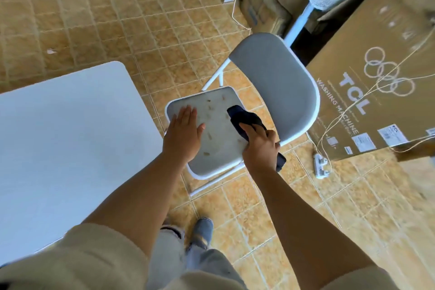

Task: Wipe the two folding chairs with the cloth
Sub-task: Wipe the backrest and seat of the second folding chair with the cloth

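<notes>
One Chair, Tan Tiled Floor

One grey folding chair [235, 125] stands between a white table [70, 136] and a cardboard box [376, 89]. Left hand [183, 134] lies flat and spread on its speckled seat; right hand [260, 146] grips a dark cloth [242, 116] pressed there.

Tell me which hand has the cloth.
The right hand: it grips the dark cloth against the chair seat near the backrest. The left hand lies flat and empty on the seat's other side.
</notes>
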`<move>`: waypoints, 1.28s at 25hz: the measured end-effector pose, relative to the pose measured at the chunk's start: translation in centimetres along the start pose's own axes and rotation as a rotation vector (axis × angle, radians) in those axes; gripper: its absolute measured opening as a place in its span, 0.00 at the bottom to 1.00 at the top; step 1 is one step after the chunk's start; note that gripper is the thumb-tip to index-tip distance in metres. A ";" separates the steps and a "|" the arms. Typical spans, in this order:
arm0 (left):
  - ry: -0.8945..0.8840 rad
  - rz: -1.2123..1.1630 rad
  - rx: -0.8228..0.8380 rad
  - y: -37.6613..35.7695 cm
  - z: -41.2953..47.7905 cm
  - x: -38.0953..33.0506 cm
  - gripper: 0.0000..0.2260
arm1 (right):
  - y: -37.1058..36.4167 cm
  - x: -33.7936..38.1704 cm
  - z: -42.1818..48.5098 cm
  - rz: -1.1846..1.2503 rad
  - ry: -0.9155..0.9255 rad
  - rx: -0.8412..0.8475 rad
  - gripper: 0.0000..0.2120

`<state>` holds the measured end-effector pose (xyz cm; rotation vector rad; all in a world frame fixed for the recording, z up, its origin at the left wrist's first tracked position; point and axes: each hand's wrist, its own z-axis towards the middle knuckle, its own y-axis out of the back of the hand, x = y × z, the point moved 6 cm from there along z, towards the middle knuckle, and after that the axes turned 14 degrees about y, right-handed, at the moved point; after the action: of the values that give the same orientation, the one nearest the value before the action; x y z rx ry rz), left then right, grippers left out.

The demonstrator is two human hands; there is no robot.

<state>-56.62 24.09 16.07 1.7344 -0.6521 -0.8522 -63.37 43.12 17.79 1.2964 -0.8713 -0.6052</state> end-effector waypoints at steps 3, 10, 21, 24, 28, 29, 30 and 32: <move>-0.055 0.001 0.022 -0.7 2.2 -2.6 0.26 | 0.5 -2.7 1.2 0.057 -0.094 -0.037 0.32; -0.164 -0.082 0.054 -1.6 11.7 -8.1 0.26 | 4.0 -6.6 10.5 0.011 -0.234 -0.240 0.34; -0.299 -0.145 0.033 -4.8 30.7 -13.6 0.26 | 0.4 -9.3 29.9 -0.525 0.082 -0.222 0.32; -0.273 -0.204 0.044 -6.3 33.7 -14.8 0.27 | -4.1 -9.6 30.8 -0.655 0.187 -0.113 0.27; -0.269 -0.247 0.067 -7.8 36.2 -16.7 0.26 | -6.8 -9.9 28.3 -0.672 0.370 -0.104 0.22; -0.278 -0.263 0.080 -7.9 36.4 -17.0 0.26 | -6.2 -10.3 27.4 -0.659 0.359 -0.122 0.22; -0.291 -0.276 0.096 -8.1 36.7 -17.3 0.26 | -5.1 -11.0 26.7 -0.634 0.323 -0.161 0.23; -0.317 -0.269 0.111 -8.3 37.0 -17.3 0.25 | -2.5 -11.8 26.3 -0.569 0.222 -0.274 0.24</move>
<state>-96.40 19.03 4.80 1.8294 -0.6927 -1.3180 -91.42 37.30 13.92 1.3266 -0.2147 -0.9660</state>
